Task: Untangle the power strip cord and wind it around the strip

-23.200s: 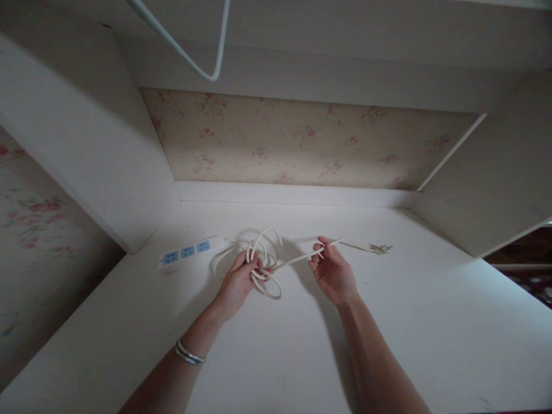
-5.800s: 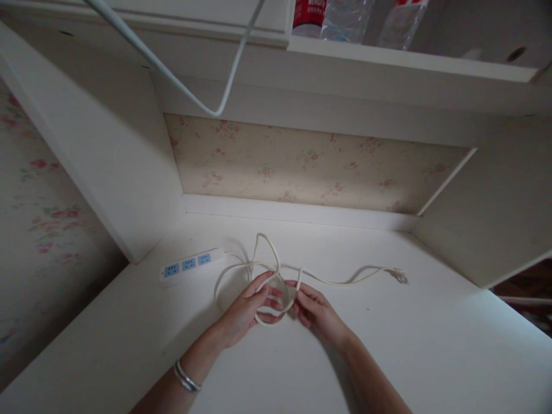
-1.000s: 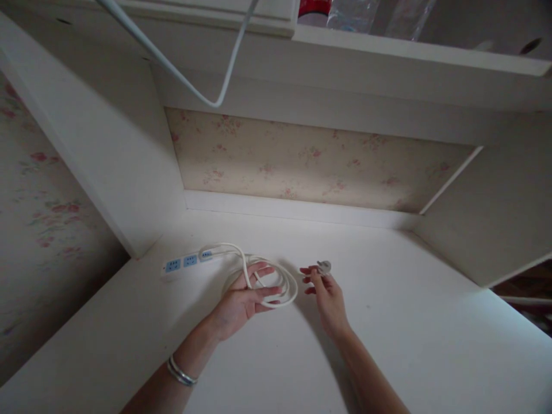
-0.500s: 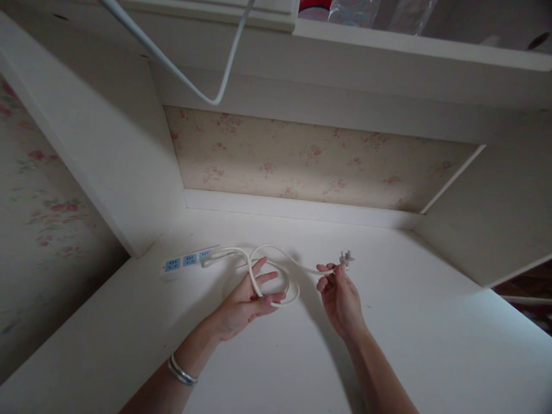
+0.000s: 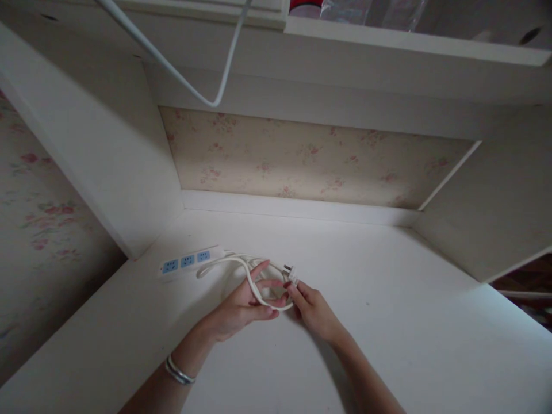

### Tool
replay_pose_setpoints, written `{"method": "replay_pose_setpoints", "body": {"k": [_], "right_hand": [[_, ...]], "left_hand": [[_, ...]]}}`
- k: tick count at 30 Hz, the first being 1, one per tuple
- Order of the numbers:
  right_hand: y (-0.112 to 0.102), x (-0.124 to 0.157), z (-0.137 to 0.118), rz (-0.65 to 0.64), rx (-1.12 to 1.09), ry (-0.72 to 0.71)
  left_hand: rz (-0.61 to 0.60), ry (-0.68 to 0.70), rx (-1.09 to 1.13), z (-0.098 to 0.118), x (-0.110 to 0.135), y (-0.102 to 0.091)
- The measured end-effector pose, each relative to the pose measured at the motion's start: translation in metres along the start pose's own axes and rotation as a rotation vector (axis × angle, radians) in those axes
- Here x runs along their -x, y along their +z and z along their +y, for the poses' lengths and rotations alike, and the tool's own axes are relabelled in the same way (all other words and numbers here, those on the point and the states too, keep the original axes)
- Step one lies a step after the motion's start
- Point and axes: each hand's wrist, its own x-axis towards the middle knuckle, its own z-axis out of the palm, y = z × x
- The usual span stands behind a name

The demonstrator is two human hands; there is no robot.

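Note:
Loops of a white power cord [image 5: 249, 276] hang over my left hand [image 5: 244, 302], whose fingers curve around the coil. My right hand [image 5: 311, 305] pinches the cord's plug end beside the left fingertips. The white plug [image 5: 291, 272] points up and away, its metal prongs showing above my right fingers. To the left, a white power strip [image 5: 219, 252] with several blue sockets lies on the white desk [image 5: 414, 333], and the cord runs from its right end. Part of the coil is hidden behind my left fingers.
A pale bent rod or cable [image 5: 214, 104] hangs in front at the upper left. Above the desk runs a white shelf [image 5: 328, 86] with plastic-wrapped things on it. White side panels [image 5: 491, 213] and a flowered back wall [image 5: 276, 155] enclose the desk.
My right hand has moved left with the plug, from apart at the right to right beside my left hand. The left hand stays nearly in place with the coil.

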Motion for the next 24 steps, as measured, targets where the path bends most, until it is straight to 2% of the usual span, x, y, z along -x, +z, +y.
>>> {"method": "replay_pose_setpoints", "body": {"k": [3, 9, 13, 17, 20, 22, 24], "right_hand": [[-0.006, 0.000, 0.000, 0.039, 0.079, -0.054], [-0.007, -0.002, 0.006, 0.071, 0.134, -0.179], [-0.005, -0.005, 0.007, 0.076, 0.069, -0.193], [-0.008, -0.008, 0.010, 0.164, -0.168, -0.163], [-0.010, -0.009, 0.015, 0.160, -0.345, -0.103], [-0.011, -0.009, 0.017, 0.161, -0.375, -0.073], [-0.013, -0.009, 0.016, 0.177, -0.313, -0.099]], "left_hand": [[-0.024, -0.028, -0.010, -0.002, 0.000, -0.004], [0.171, -0.067, -0.218, -0.006, -0.004, -0.010], [0.226, -0.098, -0.355, -0.014, -0.009, -0.009], [0.216, -0.111, -0.445, -0.019, -0.010, -0.009], [0.184, -0.104, -0.512, -0.020, -0.007, -0.011], [0.169, -0.100, -0.513, -0.020, -0.005, -0.013], [0.145, -0.132, -0.494, -0.019, -0.003, -0.013]]}}
